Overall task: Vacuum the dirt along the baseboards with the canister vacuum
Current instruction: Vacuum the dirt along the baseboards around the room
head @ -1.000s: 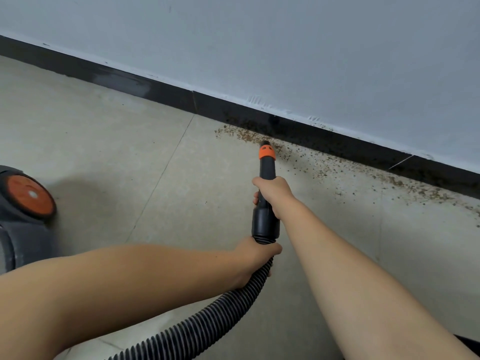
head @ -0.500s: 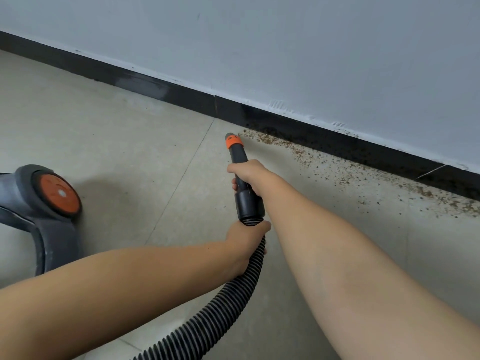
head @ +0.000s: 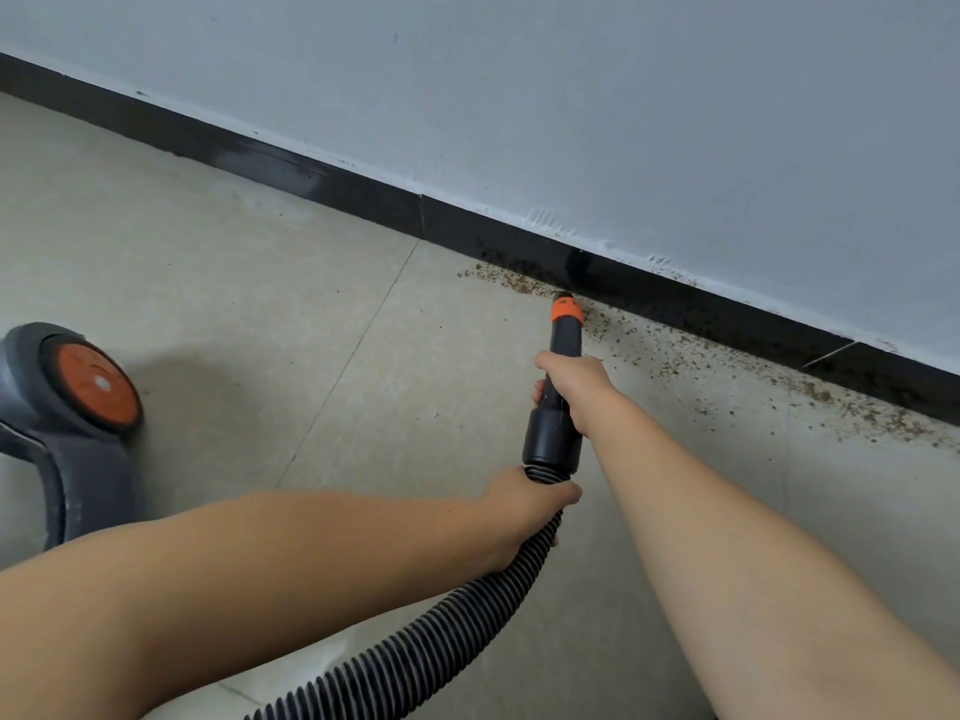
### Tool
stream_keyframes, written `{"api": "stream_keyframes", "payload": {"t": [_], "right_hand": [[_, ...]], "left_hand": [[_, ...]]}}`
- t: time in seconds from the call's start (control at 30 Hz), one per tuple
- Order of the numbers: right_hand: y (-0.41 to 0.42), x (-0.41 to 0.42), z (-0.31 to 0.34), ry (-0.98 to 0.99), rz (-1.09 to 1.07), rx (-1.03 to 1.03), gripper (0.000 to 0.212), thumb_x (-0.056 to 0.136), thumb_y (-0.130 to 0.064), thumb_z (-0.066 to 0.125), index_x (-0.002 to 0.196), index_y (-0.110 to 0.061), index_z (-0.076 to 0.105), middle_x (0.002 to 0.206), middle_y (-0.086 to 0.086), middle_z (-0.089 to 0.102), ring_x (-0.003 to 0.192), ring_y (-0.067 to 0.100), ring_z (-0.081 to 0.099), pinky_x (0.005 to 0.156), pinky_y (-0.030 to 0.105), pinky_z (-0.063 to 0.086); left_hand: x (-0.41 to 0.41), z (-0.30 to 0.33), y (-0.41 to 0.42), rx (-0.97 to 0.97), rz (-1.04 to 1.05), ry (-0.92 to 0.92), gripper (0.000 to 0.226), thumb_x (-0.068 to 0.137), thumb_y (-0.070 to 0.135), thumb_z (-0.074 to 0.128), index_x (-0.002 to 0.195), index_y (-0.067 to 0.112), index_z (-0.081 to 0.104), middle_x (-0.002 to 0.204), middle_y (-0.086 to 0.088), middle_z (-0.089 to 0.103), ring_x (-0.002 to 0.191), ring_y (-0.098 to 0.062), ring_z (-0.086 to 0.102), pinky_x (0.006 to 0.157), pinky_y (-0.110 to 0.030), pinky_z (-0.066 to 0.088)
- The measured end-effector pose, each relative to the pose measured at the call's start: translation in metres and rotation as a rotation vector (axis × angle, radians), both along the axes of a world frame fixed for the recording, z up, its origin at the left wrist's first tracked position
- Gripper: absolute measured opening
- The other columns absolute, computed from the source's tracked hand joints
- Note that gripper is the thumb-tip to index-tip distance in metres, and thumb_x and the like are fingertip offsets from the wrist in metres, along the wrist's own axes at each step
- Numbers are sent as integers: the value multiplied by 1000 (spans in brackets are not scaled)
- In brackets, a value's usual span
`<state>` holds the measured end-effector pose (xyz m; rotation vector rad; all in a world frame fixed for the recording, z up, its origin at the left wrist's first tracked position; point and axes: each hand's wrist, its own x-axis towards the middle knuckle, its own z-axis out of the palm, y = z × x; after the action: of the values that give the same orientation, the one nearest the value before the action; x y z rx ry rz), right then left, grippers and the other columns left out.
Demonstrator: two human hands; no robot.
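A black vacuum nozzle (head: 563, 337) with an orange tip points at the black baseboard (head: 675, 298). Its tip sits in the brown dirt (head: 519, 283) at the foot of the baseboard. My right hand (head: 571, 384) is wrapped around the nozzle's middle. My left hand (head: 524, 511) grips the ribbed black hose (head: 415, 652) just behind the nozzle's cuff. More dirt (head: 831, 402) is strewn along the baseboard to the right. The grey canister vacuum (head: 67, 423), with an orange wheel hub, stands on the floor at the left edge.
The floor is beige tile (head: 260, 314) with a grout line running toward the wall. A pale grey wall (head: 623, 96) rises above the baseboard. The hose trails off the bottom edge of the view.
The nozzle tip has moved right and forward into the dirt at the baseboard. The view has shifted, so the canister shows more at the left. Both hands kept their grip.
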<state>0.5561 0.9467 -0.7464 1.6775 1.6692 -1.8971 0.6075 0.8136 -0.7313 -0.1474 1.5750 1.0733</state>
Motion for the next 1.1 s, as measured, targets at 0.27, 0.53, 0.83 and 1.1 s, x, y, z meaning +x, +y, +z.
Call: {"api": "stream_keyframes", "payload": {"t": [0.27, 0.53, 0.83, 1.1], "right_hand": [[-4, -21, 1, 26, 59, -28, 28, 85, -10, 59, 111, -3, 51, 60, 8, 56, 45, 19, 54, 54, 30, 51], [-28, -46, -2, 59, 178, -46, 27, 84, -10, 59, 108, -2, 51, 63, 9, 57, 46, 20, 54, 54, 30, 50], [-5, -20, -5, 41, 72, -32, 25, 84, -11, 59, 107, -5, 51, 63, 8, 57, 46, 19, 54, 55, 30, 51], [21, 3, -8, 49, 3, -37, 18, 84, -11, 59, 98, -6, 51, 63, 9, 56, 44, 19, 54, 55, 31, 52]], "left_hand": [[-13, -2, 2, -8, 58, 12, 17, 85, 15, 65, 96, 7, 54, 70, -8, 53, 51, -20, 52, 50, -25, 46], [-22, -8, -9, -40, 186, 25, 13, 85, 12, 63, 93, 6, 55, 71, -9, 52, 50, -20, 51, 50, -25, 47], [-11, -9, 3, -27, 75, -1, 17, 84, 14, 65, 96, 7, 55, 71, -9, 52, 52, -20, 51, 51, -26, 46], [-6, -4, 23, -34, -23, -113, 22, 86, 16, 67, 100, 8, 53, 75, -8, 51, 57, -20, 51, 52, -27, 46]]}}
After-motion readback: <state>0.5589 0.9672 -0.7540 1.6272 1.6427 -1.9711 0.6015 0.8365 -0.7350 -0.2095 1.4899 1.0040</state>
